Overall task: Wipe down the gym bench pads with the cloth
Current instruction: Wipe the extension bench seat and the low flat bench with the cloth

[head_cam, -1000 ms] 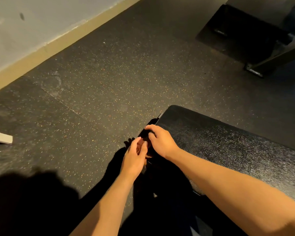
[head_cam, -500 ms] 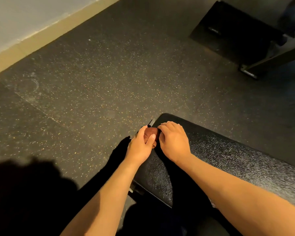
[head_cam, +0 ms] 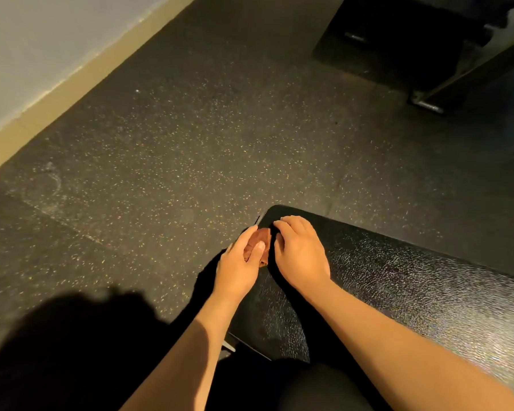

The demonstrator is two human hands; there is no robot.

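Head view, nearest first: two bare forearms stretch up from the bottom edge and meet at the left corner of the bench pad [head_cam: 413, 292]. The left hand [head_cam: 236, 269] is just off the pad's edge, fingers curled together round a small reddish-brown cloth [head_cam: 262, 235], thumb pressed flat on top of it. The right hand [head_cam: 301, 256] sits knuckles-up on the pad, fingers bent and close together, tips right against the cloth. Whether it actually has hold of it, I can't tell.

That cloth is wadded into a ball between the two hands at the corner, and it looks soft, light and floppy, so it will likely need opening out and a flat palm on top. The pad looks firm, with a grained, glossy skin that should let the cloth slide.

Beyond lies speckled rubber floor [head_cam: 190, 158], then a dark equipment frame [head_cam: 428, 96] at upper right and a pale wall [head_cam: 27, 40] at upper left.
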